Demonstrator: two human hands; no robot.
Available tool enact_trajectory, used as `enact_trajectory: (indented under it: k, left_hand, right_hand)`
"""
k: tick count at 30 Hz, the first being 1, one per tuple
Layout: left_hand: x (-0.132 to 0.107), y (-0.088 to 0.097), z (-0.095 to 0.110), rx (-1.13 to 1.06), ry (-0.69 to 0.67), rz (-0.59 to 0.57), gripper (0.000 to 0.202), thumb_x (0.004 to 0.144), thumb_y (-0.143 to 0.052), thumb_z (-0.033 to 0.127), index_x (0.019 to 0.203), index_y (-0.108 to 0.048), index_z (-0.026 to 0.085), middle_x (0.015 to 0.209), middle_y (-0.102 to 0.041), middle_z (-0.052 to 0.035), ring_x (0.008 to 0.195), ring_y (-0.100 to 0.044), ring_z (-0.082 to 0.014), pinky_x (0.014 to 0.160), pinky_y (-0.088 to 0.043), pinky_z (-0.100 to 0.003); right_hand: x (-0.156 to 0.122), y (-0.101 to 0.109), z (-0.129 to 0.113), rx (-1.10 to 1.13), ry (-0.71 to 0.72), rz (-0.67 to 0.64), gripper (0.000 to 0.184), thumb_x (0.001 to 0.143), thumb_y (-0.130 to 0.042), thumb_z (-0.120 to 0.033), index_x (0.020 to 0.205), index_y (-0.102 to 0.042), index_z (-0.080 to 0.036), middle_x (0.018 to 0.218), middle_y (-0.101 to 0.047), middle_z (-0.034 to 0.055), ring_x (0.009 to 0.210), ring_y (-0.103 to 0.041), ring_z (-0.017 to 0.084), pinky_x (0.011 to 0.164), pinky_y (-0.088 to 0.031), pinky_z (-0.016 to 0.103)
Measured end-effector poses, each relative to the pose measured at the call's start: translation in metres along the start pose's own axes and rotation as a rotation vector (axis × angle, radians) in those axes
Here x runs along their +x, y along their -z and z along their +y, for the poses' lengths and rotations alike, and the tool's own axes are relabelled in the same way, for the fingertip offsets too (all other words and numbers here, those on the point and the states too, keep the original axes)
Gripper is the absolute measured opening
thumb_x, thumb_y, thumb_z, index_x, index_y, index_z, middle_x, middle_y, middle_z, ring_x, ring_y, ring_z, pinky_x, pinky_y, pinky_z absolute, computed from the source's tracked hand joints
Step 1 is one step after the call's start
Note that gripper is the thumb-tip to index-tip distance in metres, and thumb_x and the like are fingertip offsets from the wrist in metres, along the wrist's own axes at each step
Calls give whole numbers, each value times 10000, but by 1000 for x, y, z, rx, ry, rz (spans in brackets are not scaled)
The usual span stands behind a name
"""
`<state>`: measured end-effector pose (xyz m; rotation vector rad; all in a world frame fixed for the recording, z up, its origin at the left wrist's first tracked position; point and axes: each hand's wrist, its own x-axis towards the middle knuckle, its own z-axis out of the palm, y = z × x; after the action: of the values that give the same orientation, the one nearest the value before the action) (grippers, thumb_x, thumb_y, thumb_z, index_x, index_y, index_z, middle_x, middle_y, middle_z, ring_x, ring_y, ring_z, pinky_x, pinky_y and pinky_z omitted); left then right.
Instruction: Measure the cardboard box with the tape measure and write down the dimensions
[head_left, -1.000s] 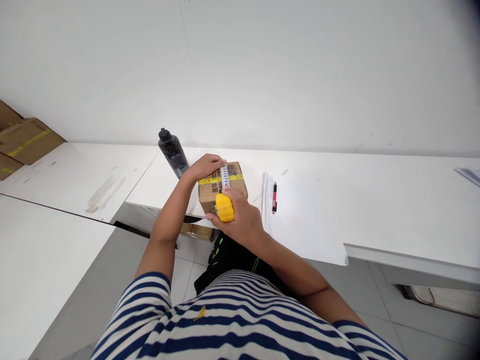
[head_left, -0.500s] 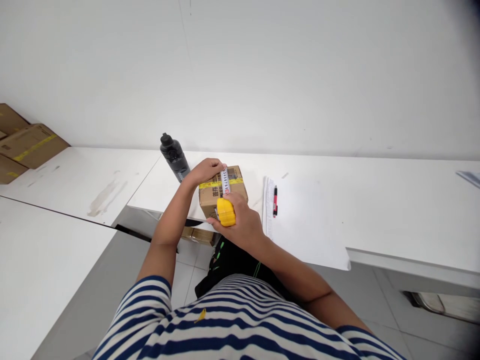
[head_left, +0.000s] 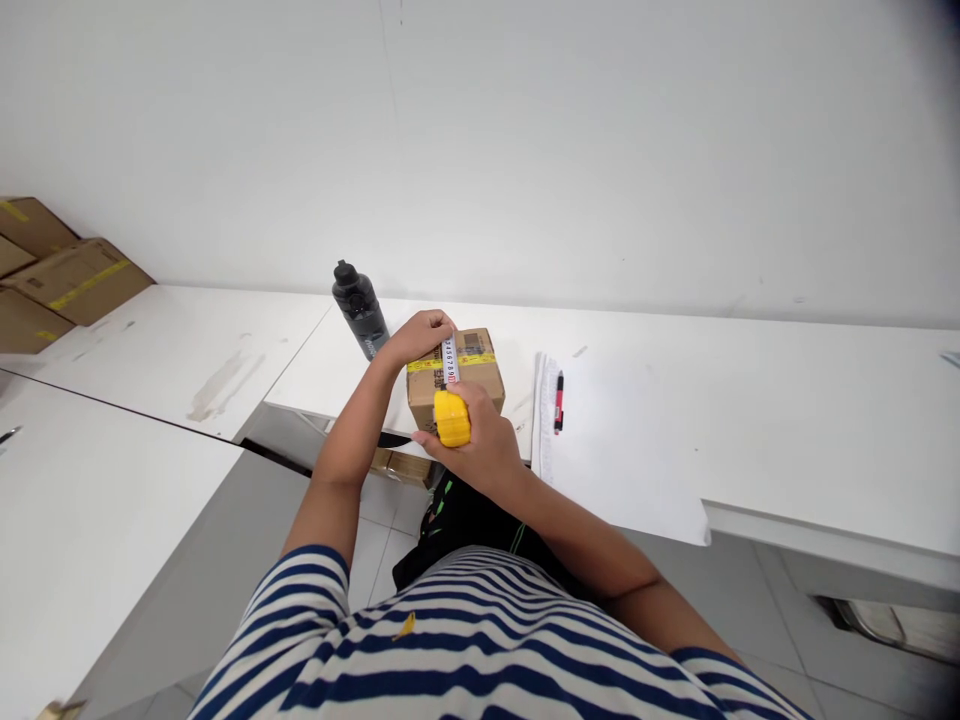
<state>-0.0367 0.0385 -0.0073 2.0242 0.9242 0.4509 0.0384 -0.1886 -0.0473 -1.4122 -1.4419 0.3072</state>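
A small cardboard box (head_left: 480, 378) with yellow tape across its top sits near the front edge of the white desk (head_left: 675, 420). My right hand (head_left: 480, 445) is closed round a yellow tape measure (head_left: 452, 418) at the box's near side. Its white blade (head_left: 449, 360) runs over the top of the box. My left hand (head_left: 421, 335) pinches the blade's far end at the box's back left edge.
A dark water bottle (head_left: 361, 310) stands just left of the box. A sheet of paper (head_left: 544, 420) with a red and black pen (head_left: 558, 402) lies to the right. Cardboard boxes (head_left: 56, 285) are stacked at far left. Another box (head_left: 405, 465) sits under the desk.
The hands, tape and box keep the same pose. Only the camera view has drifted slightly, shifting everything a little to the right.
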Motion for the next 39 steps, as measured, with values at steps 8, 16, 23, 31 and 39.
enact_trajectory:
  k: [8, 16, 23, 31, 39]
  left_hand:
    - [1, -1, -3, 15, 11, 38, 105, 857, -608, 287, 829, -624, 187, 900, -711, -47, 778, -612, -152, 733, -477, -302]
    - [-17, 1, 17, 359, 40, 116, 353, 944, -537, 422, 672, -573, 200, 783, -671, -56, 758, -580, -205, 701, -399, -351]
    - [-81, 4, 63, 270, -198, 405, 282, 986, -582, 412, 869, -714, 192, 1039, -778, -75, 1029, -687, -222, 953, -492, -351]
    - [-118, -16, 68, 162, -264, 52, 684, 960, -538, 751, 1360, -678, 213, 1452, -697, -144, 1387, -636, -309, 1195, -493, -482]
    - [-143, 7, -26, 453, -87, 129, 1354, 702, -774, 855, 1734, -204, 190, 1828, -142, -193, 1714, -107, -413, 1402, -139, -591]
  right_hand:
    - [0, -1, 4, -21, 33, 7, 664, 825, -771, -662, 1324, -576, -269, 1336, -729, 126, 1223, -735, 323, 869, -672, 494]
    - [-1, -4, 9, -26, 60, 34, 669, 847, -766, -622, 1373, -558, -265, 1372, -721, 136, 1279, -720, 326, 951, -667, 511]
    - [-7, -3, 33, 0, 293, 189, 687, 974, -709, -440, 1571, -407, -286, 1513, -645, 159, 1419, -640, 297, 1117, -601, 518]
    - [-5, 9, 42, 143, 469, 534, 639, 886, -821, -317, 1464, -548, -333, 1316, -691, 116, 1220, -717, 290, 1004, -645, 505]
    - [17, 19, 78, 555, -88, 277, 666, 730, -908, -562, 1195, -509, -301, 1156, -710, 60, 994, -751, 236, 872, -663, 429]
